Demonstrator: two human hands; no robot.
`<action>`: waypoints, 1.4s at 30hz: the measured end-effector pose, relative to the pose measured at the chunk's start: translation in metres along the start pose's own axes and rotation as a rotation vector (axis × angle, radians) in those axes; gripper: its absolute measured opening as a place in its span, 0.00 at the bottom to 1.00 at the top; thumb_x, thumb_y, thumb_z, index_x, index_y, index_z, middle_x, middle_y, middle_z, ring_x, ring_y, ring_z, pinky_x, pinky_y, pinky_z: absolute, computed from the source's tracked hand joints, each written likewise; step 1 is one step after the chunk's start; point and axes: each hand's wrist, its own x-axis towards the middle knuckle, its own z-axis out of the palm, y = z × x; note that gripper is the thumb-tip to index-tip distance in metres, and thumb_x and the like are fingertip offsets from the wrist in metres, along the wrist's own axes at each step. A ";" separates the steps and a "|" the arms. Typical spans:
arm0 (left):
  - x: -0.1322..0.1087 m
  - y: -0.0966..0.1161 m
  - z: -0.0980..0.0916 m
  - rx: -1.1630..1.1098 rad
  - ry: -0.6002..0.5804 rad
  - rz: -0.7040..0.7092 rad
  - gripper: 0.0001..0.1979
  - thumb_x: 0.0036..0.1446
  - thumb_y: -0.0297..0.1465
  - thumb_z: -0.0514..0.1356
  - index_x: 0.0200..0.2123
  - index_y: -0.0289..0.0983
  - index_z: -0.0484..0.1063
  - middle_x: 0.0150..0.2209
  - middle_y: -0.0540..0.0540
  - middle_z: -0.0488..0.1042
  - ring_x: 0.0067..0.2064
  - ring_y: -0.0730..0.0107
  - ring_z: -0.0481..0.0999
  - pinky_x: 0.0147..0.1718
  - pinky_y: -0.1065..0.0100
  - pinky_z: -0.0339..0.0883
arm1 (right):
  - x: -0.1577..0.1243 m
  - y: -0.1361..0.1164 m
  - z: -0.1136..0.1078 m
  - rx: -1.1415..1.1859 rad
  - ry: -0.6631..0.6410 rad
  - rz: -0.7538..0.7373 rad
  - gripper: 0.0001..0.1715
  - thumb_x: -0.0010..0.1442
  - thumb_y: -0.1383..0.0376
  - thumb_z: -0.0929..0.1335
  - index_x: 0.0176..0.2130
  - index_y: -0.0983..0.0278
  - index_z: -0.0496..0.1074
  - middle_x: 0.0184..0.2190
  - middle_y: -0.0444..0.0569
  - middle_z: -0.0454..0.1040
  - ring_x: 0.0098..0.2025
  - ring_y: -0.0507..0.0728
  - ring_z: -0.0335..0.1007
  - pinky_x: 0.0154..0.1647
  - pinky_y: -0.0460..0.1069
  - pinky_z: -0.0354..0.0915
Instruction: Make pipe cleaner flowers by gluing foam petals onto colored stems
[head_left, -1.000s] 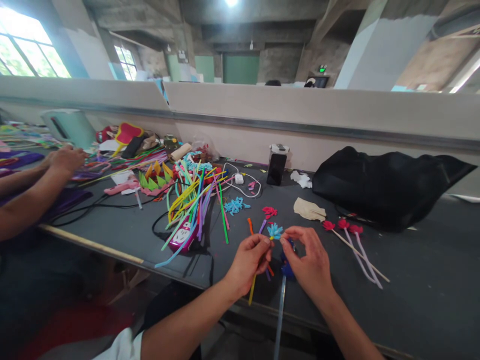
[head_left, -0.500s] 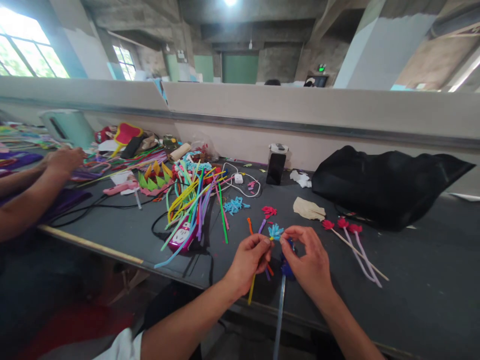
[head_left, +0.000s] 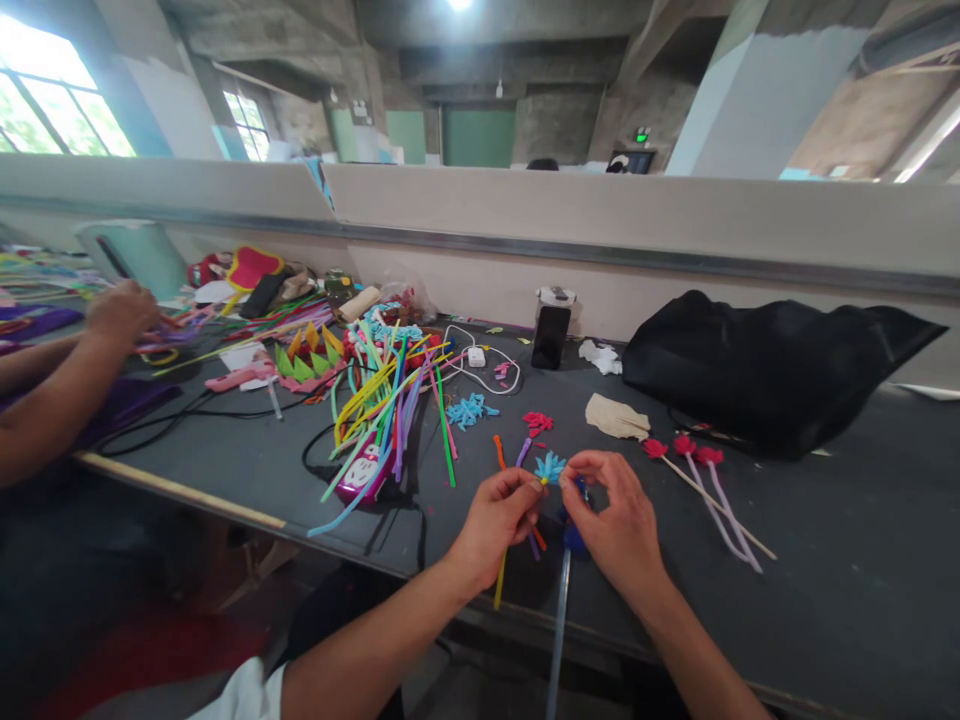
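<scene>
My left hand (head_left: 495, 522) is closed on a yellow stick (head_left: 499, 578) whose top carries a small light-blue flower (head_left: 550, 466). My right hand (head_left: 619, 525) pinches the flower's edge with thumb and forefinger. A dark blue flower on a grey-blue stick (head_left: 559, 620) lies under my right palm and runs down past the table's front edge. Loose orange and purple stick pieces (head_left: 501, 452) lie just beyond my hands on the dark table (head_left: 862, 560).
A heap of coloured sticks (head_left: 382, 395) and a pink glue gun (head_left: 364, 472) lie to the left. Three red-flower sticks (head_left: 705, 490), a black bag (head_left: 765, 365), a phone (head_left: 551, 338) and a charger cable are further back. Another person's arms (head_left: 67, 370) work at far left.
My hands have stayed in place, with only slight finger movement on the flower. The other person's hand at far left has shifted a little further left and back.
</scene>
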 end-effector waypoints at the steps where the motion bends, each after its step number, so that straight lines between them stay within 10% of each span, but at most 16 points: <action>1: 0.000 0.000 0.000 0.008 0.004 0.005 0.14 0.48 0.39 0.64 0.27 0.34 0.69 0.17 0.56 0.61 0.16 0.84 0.52 0.15 0.75 0.39 | 0.001 0.000 -0.001 0.004 -0.005 0.008 0.04 0.57 0.67 0.66 0.36 0.60 0.66 0.32 0.45 0.73 0.33 0.55 0.68 0.38 0.53 0.65; 29: 0.001 -0.002 -0.002 0.170 0.087 0.093 0.13 0.48 0.39 0.64 0.27 0.34 0.72 0.17 0.54 0.66 0.16 0.82 0.56 0.16 0.75 0.45 | 0.005 0.010 -0.004 0.216 -0.103 0.229 0.14 0.55 0.58 0.69 0.38 0.62 0.67 0.31 0.47 0.78 0.33 0.57 0.75 0.36 0.52 0.68; 42: 0.000 0.004 -0.005 -0.160 0.051 -0.012 0.15 0.43 0.37 0.69 0.30 0.33 0.72 0.22 0.50 0.72 0.18 0.80 0.66 0.16 0.76 0.54 | 0.000 0.000 -0.007 0.220 -0.043 0.141 0.09 0.58 0.58 0.68 0.38 0.59 0.73 0.30 0.44 0.74 0.29 0.53 0.68 0.33 0.49 0.66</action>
